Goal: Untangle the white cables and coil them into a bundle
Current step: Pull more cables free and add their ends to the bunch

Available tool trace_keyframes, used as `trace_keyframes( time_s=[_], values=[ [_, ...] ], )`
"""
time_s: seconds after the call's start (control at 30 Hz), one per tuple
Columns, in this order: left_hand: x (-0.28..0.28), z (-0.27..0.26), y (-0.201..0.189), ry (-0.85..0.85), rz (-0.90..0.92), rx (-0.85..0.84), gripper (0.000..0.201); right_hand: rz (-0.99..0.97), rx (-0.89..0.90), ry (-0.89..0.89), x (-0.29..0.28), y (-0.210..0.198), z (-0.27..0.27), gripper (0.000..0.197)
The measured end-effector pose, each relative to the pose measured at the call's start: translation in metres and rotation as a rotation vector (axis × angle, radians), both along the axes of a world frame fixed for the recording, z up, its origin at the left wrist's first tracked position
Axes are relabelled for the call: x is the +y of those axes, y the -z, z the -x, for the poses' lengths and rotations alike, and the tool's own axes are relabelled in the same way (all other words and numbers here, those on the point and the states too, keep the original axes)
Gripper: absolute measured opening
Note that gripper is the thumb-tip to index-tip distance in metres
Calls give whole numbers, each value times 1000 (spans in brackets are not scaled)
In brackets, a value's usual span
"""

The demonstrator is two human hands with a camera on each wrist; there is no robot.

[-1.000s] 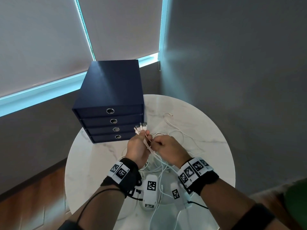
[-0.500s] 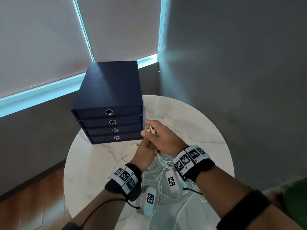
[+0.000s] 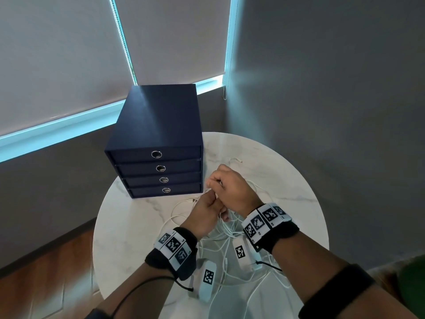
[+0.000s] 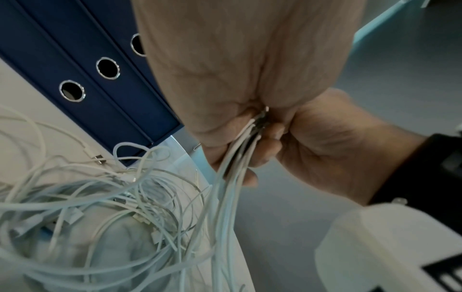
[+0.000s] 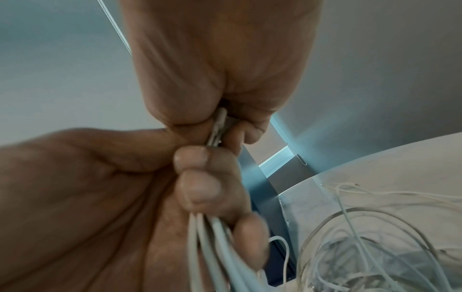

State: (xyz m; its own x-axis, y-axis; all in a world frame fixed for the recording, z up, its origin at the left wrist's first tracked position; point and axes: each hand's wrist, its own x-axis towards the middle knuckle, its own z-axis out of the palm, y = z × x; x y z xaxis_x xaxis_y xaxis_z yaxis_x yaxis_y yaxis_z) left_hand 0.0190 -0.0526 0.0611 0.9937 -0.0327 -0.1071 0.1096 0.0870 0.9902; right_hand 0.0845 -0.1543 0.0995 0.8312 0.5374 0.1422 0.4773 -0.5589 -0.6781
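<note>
We see white cables (image 3: 226, 247) lying on a white counter (image 3: 128, 226) veined with faint grey marbling. Beside them stands a deep navy drawer box (image 3: 158, 125) whose four drawer fronts each carry a silver-rimmed ring pull (image 3: 156, 154). Our wrists wear black bands (image 3: 281, 236) topped with white tags printed in black-and-white square code patterns (image 3: 172, 245), and the wall (image 3: 333, 88) is plain grey.

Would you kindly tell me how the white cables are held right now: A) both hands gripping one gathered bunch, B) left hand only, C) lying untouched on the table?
A: the left hand and right hand both grip the gathered white cables.
</note>
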Motion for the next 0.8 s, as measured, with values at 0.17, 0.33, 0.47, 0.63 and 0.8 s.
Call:
trace_keyframes(
  time_s=[0.17, 0.33, 0.47, 0.63, 0.8],
  values=[
    [1, 2, 5, -17, -37, 49, 26, 16, 13, -38, -3, 3, 2, 27],
    [10, -3, 6, -193, 111, 55, 29, -261, 385, 31, -8, 14, 16, 67],
    [23, -17, -4, -460, 517, 145, 28, -30, 569, -132, -24, 33, 31, 40],
    [49, -26, -16, -559, 551, 98, 31, 190, 415, -59, -72, 60, 27, 28],
    [77, -29, -10, -681, 537, 83, 32, 272, 428, 156, -144, 79, 8, 50]
  ],
)
